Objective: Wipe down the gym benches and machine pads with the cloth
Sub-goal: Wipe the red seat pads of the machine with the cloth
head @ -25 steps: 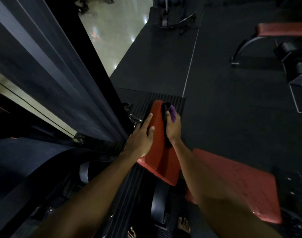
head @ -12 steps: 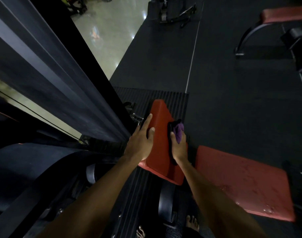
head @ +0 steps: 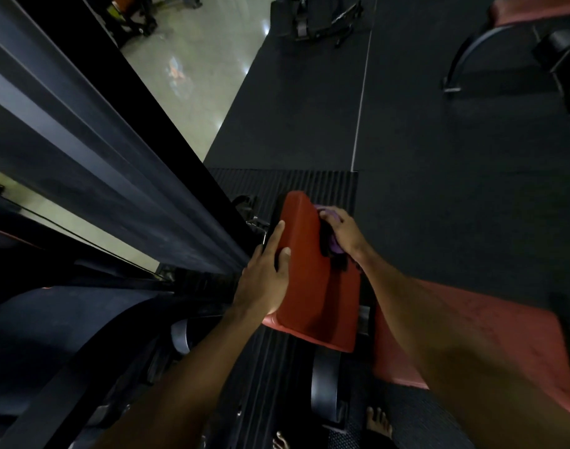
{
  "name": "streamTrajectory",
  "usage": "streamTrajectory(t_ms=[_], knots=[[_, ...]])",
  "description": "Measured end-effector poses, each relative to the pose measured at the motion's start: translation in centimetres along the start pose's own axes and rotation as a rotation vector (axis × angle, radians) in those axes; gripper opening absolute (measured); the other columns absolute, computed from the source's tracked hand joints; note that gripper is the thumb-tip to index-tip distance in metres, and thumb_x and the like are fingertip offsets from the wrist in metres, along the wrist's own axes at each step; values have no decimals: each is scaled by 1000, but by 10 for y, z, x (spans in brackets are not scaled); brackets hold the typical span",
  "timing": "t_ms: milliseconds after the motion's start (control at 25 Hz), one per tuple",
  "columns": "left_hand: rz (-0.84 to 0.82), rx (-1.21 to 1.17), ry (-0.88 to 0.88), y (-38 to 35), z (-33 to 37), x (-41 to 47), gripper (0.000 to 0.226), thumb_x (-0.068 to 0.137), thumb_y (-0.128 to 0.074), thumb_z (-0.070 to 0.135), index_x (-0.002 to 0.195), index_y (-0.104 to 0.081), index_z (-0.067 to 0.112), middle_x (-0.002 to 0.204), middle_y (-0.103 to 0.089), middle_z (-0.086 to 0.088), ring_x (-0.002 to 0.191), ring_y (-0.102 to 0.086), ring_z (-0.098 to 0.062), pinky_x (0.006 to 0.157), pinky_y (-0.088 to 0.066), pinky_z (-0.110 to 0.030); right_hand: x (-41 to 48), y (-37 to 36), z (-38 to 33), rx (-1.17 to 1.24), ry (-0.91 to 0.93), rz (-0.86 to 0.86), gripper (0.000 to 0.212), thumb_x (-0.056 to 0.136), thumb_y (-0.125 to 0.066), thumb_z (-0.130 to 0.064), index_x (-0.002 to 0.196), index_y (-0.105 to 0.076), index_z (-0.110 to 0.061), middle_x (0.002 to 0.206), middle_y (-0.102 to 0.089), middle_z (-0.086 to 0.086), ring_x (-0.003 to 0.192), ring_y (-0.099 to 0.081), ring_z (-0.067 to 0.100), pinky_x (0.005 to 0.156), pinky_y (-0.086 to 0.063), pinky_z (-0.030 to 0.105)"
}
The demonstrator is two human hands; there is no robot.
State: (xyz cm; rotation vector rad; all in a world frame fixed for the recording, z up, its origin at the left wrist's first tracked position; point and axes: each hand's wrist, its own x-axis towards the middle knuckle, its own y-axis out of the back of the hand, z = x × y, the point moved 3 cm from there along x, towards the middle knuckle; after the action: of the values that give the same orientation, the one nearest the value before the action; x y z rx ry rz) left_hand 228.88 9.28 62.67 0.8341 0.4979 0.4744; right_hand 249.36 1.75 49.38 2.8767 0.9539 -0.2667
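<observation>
The red machine pad [head: 313, 286] lies with its long axis running away from the person, far end toward the ribbed footplate [head: 277, 183]. Two hands are at it: the left hand [head: 264, 280] rests straight-fingered along its left edge, thumb on top, and the right hand [head: 345, 231] grips the one purple cloth [head: 335, 247] against its right edge, near the far end. A dark machine column [head: 115, 157] crowds the pad's left, and a second red pad [head: 504, 335] sits just right of it, with a third [head: 536, 8] well beyond.
</observation>
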Motion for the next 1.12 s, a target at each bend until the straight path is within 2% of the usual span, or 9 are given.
streamTrajectory(t_ms=[120,200,240,360,440,640,840,1000,1120], knots=[[-2,0,8,0,0,1,50,105,-26,54,147,-3,66,147,-43,-1,133,-46,-27,107,-42,-55,-6,3,13,182,-194,36,28,100,-59,-36,115,-73,-17,107,-75,10,97,-71,20,93,-56,44],[4,0,12,-1,1,1,50,105,-27,53,147,-3,66,149,-43,-2,134,-45,-28,109,-40,-56,-8,3,-9,154,-179,65,23,100,-59,-34,111,-75,-21,83,-74,-1,71,-69,9,62,-55,28],[12,-4,12,-1,1,1,50,105,-27,52,148,-5,66,149,-43,-2,134,-45,-28,110,-38,-56,-12,0,-25,156,-117,60,21,100,-59,-33,110,-76,-25,82,-73,-8,68,-66,2,61,-51,22],[27,15,7,-1,-1,2,50,105,-28,52,147,-5,66,150,-43,-4,136,-44,-29,112,-37,-56,-31,-15,-46,158,65,135,20,98,-65,-36,115,-73,-32,122,-66,-13,112,-62,-1,100,-46,19],[21,25,14,-2,-2,3,50,104,-27,53,147,-4,67,152,-42,-5,137,-43,-30,112,-36,-57,-53,-22,-21,80,139,199,24,98,-67,-30,121,-67,-32,131,-55,-12,126,-54,2,111,-38,20],[11,44,30,-1,-1,1,50,104,-24,55,147,-2,67,157,-36,-10,140,-40,-34,113,-34,-57,-77,-17,39,183,-180,282,30,99,-61,-39,128,-64,-32,130,-64,-11,93,-71,20,79,-61,46],[4,29,14,-1,0,1,50,105,-26,54,149,-5,63,157,-35,-8,141,-38,-33,114,-34,-55,-122,-39,-36,127,3,292,24,98,-61,-48,119,-57,-59,134,-54,-20,126,-54,6,109,-45,32],[2,52,-2,0,2,0,52,106,-26,49,154,-8,56,158,-34,-9,140,-40,-35,114,-32,-52,-172,-63,-19,-146,198,250,43,100,-61,-36,142,-56,-36,154,-32,-20,134,-33,-12,102,-27,2],[-7,56,-10,0,1,-1,51,106,-24,51,153,-6,57,157,-35,-10,138,-42,-37,114,-33,-56,-168,-50,32,-70,7,387,31,98,-63,-26,128,-64,-32,144,-47,-10,133,-49,10,108,-41,27]])
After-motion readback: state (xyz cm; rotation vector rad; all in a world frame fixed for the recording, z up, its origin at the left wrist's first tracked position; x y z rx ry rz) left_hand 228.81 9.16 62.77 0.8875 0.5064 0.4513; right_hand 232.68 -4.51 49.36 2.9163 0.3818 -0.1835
